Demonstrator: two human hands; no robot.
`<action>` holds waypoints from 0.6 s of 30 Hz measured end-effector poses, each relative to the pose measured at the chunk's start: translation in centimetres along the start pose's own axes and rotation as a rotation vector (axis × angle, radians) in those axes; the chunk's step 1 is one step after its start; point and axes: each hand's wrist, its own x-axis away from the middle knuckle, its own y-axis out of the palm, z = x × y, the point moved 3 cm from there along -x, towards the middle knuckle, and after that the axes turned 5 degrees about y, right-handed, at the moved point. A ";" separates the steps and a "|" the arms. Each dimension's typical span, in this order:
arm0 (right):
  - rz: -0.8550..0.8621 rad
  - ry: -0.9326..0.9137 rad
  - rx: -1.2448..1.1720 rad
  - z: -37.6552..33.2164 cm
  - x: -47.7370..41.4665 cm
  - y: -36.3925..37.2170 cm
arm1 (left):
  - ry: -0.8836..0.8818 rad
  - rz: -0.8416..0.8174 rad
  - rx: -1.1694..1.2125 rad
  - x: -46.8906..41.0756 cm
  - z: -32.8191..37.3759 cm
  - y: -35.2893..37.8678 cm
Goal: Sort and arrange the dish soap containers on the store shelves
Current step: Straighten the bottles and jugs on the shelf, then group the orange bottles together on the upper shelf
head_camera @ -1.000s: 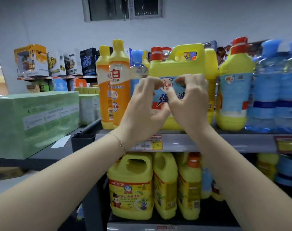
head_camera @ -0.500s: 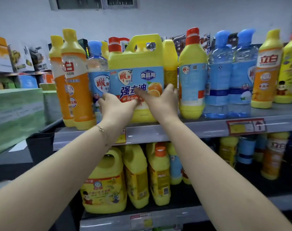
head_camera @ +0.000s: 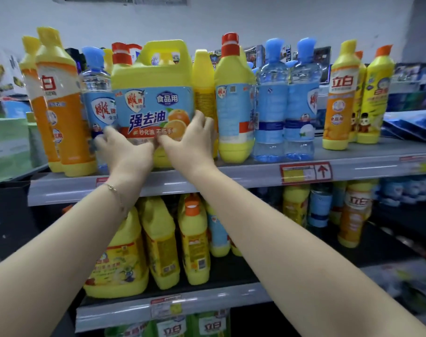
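A large yellow dish soap jug (head_camera: 156, 93) with a handle and a blue label stands upright on the top shelf (head_camera: 243, 175), label facing me. My left hand (head_camera: 124, 152) holds its lower left corner, the fingers blurred against the neighbouring clear blue bottle (head_camera: 97, 103). At the lower right edge my right hand (head_camera: 190, 139) grips the jug, fingers wrapped round its side and thumb on the front. A yellow bottle with a red cap (head_camera: 233, 105) stands just right of the jug.
Two orange bottles (head_camera: 61, 105) stand at the shelf's left end. Right of the red-capped bottle are two clear blue bottles (head_camera: 287, 113), then orange and yellow bottles (head_camera: 340, 98). The lower shelf holds several yellow jugs (head_camera: 119, 259) and bottles. Green boxes (head_camera: 7, 142) lie at far left.
Both hands have slid down from the jug's label to its lower corners and spread apart. The label has come into full view. My view has shifted right along the shelf.
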 end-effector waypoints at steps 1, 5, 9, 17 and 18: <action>0.017 -0.069 -0.017 0.0 1.0 -0.7 | 0.114 0.062 -0.024 1.2 0.6 -0.4; 0.027 -0.294 -0.098 1.2 4.6 -5.3 | 0.567 0.029 -0.050 7.1 2.3 -0.1; -0.054 -0.472 0.079 4.6 7.5 -10.6 | 0.710 -0.275 -0.028 12.8 2.6 2.6; -0.194 -0.446 0.518 15.9 9.0 -20.3 | 0.737 -0.727 -0.175 21.4 2.8 13.2; -0.209 -0.415 0.560 17.5 8.6 -21.6 | 0.757 -0.770 -0.221 22.4 2.8 14.8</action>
